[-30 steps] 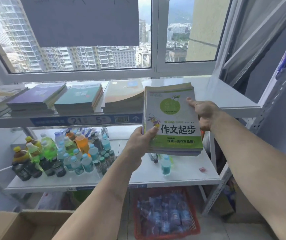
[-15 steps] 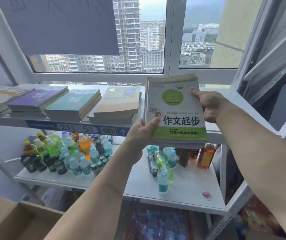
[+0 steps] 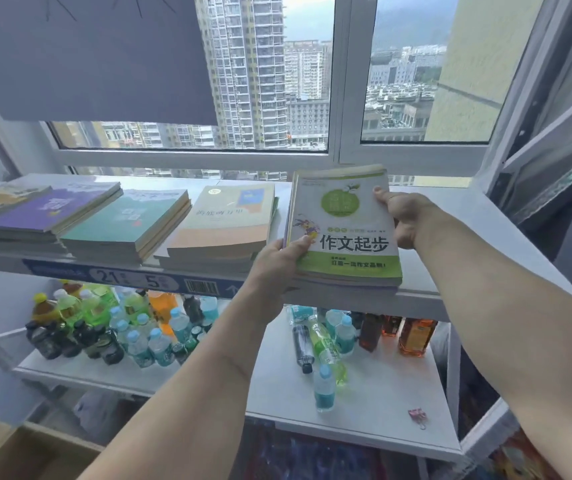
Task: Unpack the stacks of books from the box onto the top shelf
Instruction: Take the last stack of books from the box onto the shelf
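Right of centre in the head view, I see the green-and-white book stack [image 3: 345,230] at the front edge of the top shelf [image 3: 426,299], just beside the beige stack [image 3: 224,226]. My left hand [image 3: 279,263] grips its lower left corner, thumb on the cover; my right hand [image 3: 404,216] clasps its right edge. At lower left, the cardboard box [image 3: 7,452] shows a corner

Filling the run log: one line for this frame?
phase: placing | held: green book stack | left hand, right hand grip sides | over top shelf
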